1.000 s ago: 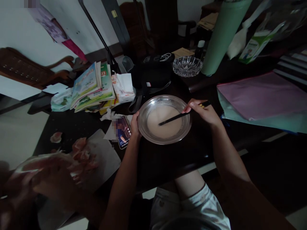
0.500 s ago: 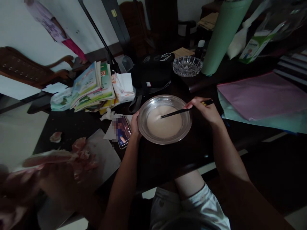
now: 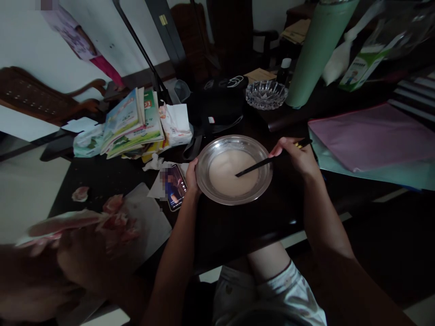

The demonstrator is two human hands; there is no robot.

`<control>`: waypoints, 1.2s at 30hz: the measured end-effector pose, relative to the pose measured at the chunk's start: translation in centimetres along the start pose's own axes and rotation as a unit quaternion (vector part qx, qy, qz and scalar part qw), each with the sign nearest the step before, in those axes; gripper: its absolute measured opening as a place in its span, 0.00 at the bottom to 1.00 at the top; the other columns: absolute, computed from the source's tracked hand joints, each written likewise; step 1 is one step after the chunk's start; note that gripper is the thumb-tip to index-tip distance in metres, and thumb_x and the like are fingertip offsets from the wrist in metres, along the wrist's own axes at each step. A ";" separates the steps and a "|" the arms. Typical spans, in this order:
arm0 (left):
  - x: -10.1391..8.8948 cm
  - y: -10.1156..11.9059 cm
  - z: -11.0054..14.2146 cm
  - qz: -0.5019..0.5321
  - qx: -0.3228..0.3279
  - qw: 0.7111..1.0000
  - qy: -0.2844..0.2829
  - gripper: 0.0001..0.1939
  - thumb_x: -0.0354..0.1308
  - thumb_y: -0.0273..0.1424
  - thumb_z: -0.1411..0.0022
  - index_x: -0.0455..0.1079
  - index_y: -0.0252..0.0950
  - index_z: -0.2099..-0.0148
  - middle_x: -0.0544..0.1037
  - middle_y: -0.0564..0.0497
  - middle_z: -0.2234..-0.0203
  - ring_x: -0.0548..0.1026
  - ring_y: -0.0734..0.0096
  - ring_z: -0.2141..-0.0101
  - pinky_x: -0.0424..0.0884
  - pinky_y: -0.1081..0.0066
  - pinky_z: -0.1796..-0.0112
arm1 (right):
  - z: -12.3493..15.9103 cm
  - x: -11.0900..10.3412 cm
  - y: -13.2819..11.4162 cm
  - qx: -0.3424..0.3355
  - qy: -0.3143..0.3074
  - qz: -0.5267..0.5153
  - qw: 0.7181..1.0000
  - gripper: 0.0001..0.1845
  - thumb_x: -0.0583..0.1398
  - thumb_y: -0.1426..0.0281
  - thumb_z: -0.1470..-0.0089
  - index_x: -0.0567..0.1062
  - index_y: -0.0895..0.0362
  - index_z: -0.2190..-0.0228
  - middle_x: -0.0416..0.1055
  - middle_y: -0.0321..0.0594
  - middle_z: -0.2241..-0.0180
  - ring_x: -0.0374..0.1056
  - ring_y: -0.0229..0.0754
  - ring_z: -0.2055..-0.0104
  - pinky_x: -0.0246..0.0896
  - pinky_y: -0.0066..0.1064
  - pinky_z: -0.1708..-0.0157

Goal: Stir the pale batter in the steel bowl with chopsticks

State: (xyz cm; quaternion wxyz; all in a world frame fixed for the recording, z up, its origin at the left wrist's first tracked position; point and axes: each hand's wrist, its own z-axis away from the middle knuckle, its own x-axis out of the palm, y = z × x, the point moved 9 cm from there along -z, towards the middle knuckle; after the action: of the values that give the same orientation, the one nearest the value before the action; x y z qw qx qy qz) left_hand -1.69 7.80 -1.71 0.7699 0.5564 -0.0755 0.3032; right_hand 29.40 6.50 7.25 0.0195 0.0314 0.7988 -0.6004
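A round metal bowl (image 3: 234, 199) with a wide rim sits on the dark table in front of me. Inside it is a pale, creamy liquid (image 3: 224, 176). My left hand (image 3: 192, 175) grips the bowl's left rim, thumb on top. Dark chopsticks (image 3: 254, 167) with gold bands are held in my right hand (image 3: 294, 154), fingers closed around their upper part. Their tips dip into the liquid near the bowl's middle. Just left of my left hand lies a phone (image 3: 175, 188) with its screen lit.
At the lower left, another person's hands (image 3: 78, 258) hold a pinkish peeled fruit piece over paper (image 3: 152, 226). Books (image 3: 132, 122), a glass dish (image 3: 266, 95), a green bottle (image 3: 319, 54) and a pink folder (image 3: 374, 136) surround the bowl. Someone stands by the far wall (image 3: 129, 13).
My right hand has shifted slightly right, and the chopstick tips have moved right and a little nearer me through the liquid. My left hand stays on the rim. The other person's hands have moved.
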 end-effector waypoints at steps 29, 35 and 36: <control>0.0 -0.3 -0.3 -0.009 -0.005 1.000 -0.019 0.09 0.62 0.38 0.47 0.76 0.37 0.69 0.82 0.52 0.75 0.82 0.58 0.58 0.77 0.67 0.57 | 0.0 1.4 -0.6 -0.010 -0.055 0.008 0.998 0.21 0.63 0.48 0.45 0.81 0.52 0.76 0.81 0.38 0.71 0.77 0.44 0.63 0.69 0.37 0.55; -0.1 -0.2 -0.3 -0.001 -0.001 1.000 -0.014 0.09 0.62 0.37 0.49 0.76 0.37 0.69 0.82 0.51 0.75 0.82 0.57 0.57 0.77 0.66 0.57 | 0.1 0.5 -0.2 0.002 -0.029 0.002 1.000 0.24 0.60 0.49 0.42 0.79 0.51 0.80 0.79 0.38 0.75 0.76 0.43 0.68 0.69 0.38 0.57; 0.0 -0.2 -0.3 -0.002 -0.001 1.000 -0.016 0.09 0.62 0.37 0.49 0.76 0.37 0.69 0.82 0.51 0.75 0.81 0.57 0.57 0.77 0.66 0.57 | 0.1 1.2 -0.3 0.000 -0.058 0.004 0.998 0.23 0.61 0.49 0.42 0.80 0.51 0.78 0.80 0.38 0.74 0.76 0.43 0.67 0.69 0.38 0.56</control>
State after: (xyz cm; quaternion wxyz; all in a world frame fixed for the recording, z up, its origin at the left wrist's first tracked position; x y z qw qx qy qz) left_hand -1.67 7.98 -2.01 0.7698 0.5602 -0.0872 0.2931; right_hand 28.20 6.31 7.39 0.0687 -0.0003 0.7962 -0.6011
